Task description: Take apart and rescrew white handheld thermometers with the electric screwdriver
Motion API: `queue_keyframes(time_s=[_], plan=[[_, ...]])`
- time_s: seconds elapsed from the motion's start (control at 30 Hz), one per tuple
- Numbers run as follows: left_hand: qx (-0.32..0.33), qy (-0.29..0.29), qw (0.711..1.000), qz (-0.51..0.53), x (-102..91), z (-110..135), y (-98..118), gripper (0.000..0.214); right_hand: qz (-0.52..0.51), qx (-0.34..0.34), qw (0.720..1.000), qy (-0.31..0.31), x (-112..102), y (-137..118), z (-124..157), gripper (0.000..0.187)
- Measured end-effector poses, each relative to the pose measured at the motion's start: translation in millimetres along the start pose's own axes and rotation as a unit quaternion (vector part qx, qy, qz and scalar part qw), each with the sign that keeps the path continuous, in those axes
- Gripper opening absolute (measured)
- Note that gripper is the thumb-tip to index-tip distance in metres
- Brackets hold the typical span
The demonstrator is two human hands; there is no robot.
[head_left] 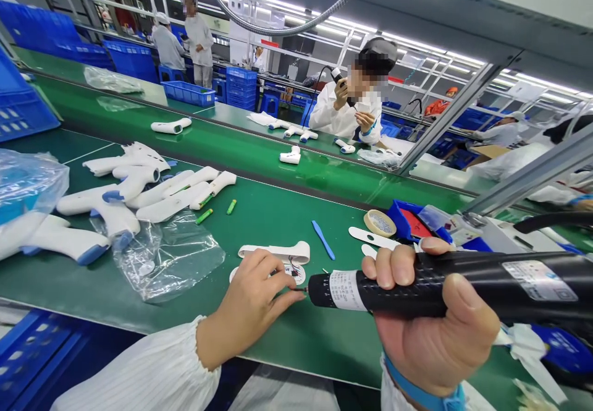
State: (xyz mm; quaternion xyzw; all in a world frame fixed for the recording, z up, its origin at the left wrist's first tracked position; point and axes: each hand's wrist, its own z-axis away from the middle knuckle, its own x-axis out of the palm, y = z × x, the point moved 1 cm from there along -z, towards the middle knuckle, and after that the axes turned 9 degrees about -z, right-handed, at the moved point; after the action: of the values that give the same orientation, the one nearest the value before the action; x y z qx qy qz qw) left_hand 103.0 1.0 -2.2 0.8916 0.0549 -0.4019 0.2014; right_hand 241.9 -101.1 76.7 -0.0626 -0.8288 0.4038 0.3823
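My right hand (430,330) is wrapped around a black electric screwdriver (467,278) that points left, a white label near its nose. At the tip of its bit, the thumb and fingers of my left hand (252,303) are pinched together; whatever lies between them is too small to make out. Just beyond my left hand, a white housing half (278,250) with thin wires lies on the green bench. A second white part (296,273) with a circuit board sits partly hidden behind my fingers.
White handheld thermometers (113,204) pile up at left beside a clear plastic bag (167,256). Green batteries (204,216), a blue pry tool (323,240), a tape roll (380,222) and a blue bin (403,216) lie around. Across the green conveyor (231,145) sits a co-worker (347,111).
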Motion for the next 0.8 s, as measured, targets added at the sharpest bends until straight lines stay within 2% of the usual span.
queue_keyframes(time_s=[0.2,0.27,0.37,0.43,0.5,0.8], plan=[[0.014,-0.035,0.999,0.014,2.3,-6,2,0.016,0.006,0.002,1.000,-0.021,-1,1,-1,0.022],[0.008,-0.068,0.997,0.029,2.4,-7,2,0.017,0.003,0.004,1.000,-0.028,-2,2,-2,0.022],[0.000,-0.125,0.992,0.032,3.3,-5,-2,0.033,0.025,-0.010,0.999,-0.043,-5,7,-8,0.021],[0.004,-0.148,0.989,0.002,5.3,-1,-7,0.026,0.049,-0.024,0.997,-0.046,-6,12,-14,0.021],[0.015,-0.158,0.987,-0.035,8.5,3,-11,0.017,0.071,-0.031,0.996,-0.047,-6,20,-19,0.021],[0.031,-0.169,0.981,-0.088,15.1,7,-12,0.021,0.124,-0.009,0.989,-0.084,-7,45,-27,0.023]])
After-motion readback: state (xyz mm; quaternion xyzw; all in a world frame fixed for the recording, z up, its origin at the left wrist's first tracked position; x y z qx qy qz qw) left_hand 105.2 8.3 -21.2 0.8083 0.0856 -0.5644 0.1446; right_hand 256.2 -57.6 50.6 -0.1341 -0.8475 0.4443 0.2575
